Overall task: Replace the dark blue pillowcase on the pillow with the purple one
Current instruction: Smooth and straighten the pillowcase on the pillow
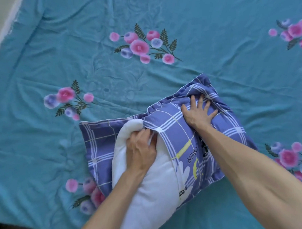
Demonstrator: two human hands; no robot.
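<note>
Landmark: white pillow, lying on the bed under a teal floral sheet, lower centre of view.

Left of the pillow: sheet only, with printed flower clusters; a pale strip at the far left edge, identity not clear.

On the pillow: left hand, fingers curled and bunching the white filling near the case opening. Judgement: gripped this way to compress and feed the pillow further into the case.

Over the pillow's far and right part: purple plaid pillowcase. Its near end is open; much of the pillow is uncovered toward the person. A flap of the case lies flat on the sheet just left of the pillow.

Right of the left hand, on the case's far upper corner: right hand, fingers spread, palm pressing flat on the fabric. Judgement: it pins the case so it does not slide while the pillow is pushed in.

Dark blue pillowcase: not in view.

Obstruction: bunched fabric at the opening may snag the pillow's corner. Nothing else on the sheet near the work.
</note>
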